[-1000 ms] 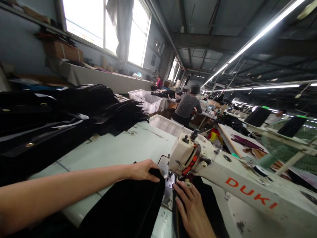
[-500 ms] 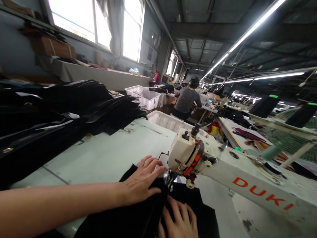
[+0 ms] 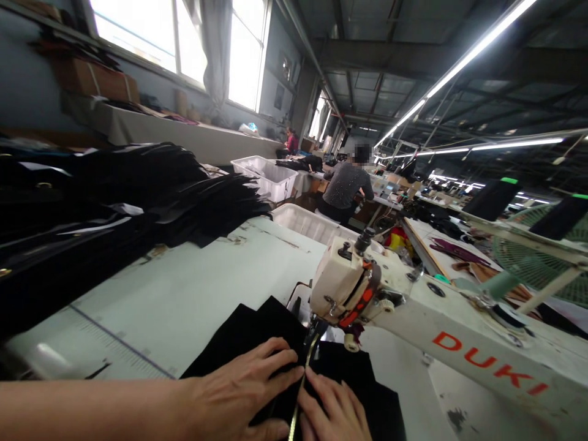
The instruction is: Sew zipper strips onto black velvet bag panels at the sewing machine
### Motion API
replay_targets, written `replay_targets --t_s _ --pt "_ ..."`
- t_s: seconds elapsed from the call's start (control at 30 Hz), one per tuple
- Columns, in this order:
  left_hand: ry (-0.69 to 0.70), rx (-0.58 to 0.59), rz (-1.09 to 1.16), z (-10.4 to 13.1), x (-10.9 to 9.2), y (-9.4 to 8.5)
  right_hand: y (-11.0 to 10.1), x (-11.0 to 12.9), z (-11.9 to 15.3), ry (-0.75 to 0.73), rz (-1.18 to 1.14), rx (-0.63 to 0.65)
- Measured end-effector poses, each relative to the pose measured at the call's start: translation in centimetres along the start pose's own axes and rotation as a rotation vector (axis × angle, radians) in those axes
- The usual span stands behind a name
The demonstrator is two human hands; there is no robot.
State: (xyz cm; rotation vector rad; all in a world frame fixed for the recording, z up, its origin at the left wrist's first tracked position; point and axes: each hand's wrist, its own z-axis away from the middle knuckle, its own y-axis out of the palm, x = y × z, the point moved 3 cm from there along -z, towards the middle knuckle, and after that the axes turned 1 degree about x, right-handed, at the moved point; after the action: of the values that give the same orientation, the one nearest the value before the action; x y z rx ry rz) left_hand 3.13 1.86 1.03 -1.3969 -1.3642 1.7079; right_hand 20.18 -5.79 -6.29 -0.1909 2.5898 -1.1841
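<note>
Black fabric (image 3: pixel 248 331) lies under the head of a sewing machine (image 3: pixel 349 282), on its pale work surface. A gold-toothed zipper (image 3: pixel 294 416) runs through the middle of the fabric up to the presser foot area, where the needle is hard to make out. My left hand (image 3: pixel 248 383) rests on the fabric left of the zipper, fingers stretched toward it and thumb apart. To the right of the zipper, my right hand (image 3: pixel 333 407) presses down with fingers extended, its fingertips at the zipper's edge and close to the left fingertips.
A tall pile of black cut pieces (image 3: pixel 114 202) covers the surface's left side. White plastic bins (image 3: pixel 316 223) stand behind it. A person (image 3: pixel 346 187) sits at another station further off. Thread cones (image 3: pixel 491 199) and a green fan (image 3: pixel 528 245) are at the right.
My left hand has moved back toward me from beside the machine head, baring the fabric's far edge and the zipper. My right hand stays close to where it was.
</note>
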Motion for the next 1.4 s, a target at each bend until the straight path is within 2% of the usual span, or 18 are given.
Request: replay_targets --t_s 0.1,0.2,0.3,0.4,0.53,0.6,0.8,0.93,1.1,1.27,1.4 --pt "-0.035 0.077 0.039 0.3 0.1 -0.1 -0.1 -1.8 -0.9 -0.154 0.002 0.056" --pt "-0.022 0.092 0.102 0.3 0.1 -0.4 0.3 -2.4 -1.0 -0.24 0.09 0.032" --pt "0.021 0.106 0.101 0.2 -0.1 -1.0 1.3 -2.2 -0.3 -0.173 0.146 0.008" --pt "0.025 0.134 0.085 -0.4 0.3 -0.9 2.4 -2.3 -0.2 -0.154 0.126 -0.019" --pt "-0.004 0.042 0.121 -1.7 2.0 0.3 3.3 -3.6 -2.0 -0.142 0.071 0.096" --pt "0.002 0.011 0.124 -2.1 2.6 0.7 3.3 -4.1 -2.4 -0.106 0.066 0.119" --pt "0.007 0.006 0.107 -2.3 2.6 0.8 2.5 -3.5 -0.2 -0.242 0.012 -0.023" --pt "0.029 -0.016 0.126 -2.3 2.6 0.8 2.1 -3.0 0.0 -0.252 0.035 -0.065" --pt "0.005 0.027 0.099 -1.9 2.6 0.9 1.4 -2.7 -1.0 -0.223 0.031 -0.139" --pt "-0.042 0.061 0.099 -1.6 2.1 0.4 1.5 -2.4 -0.7 -0.207 0.03 -0.133" --pt "-0.028 0.039 0.114 -1.4 2.2 0.4 2.4 -1.9 0.0 -0.093 -0.033 -0.133"
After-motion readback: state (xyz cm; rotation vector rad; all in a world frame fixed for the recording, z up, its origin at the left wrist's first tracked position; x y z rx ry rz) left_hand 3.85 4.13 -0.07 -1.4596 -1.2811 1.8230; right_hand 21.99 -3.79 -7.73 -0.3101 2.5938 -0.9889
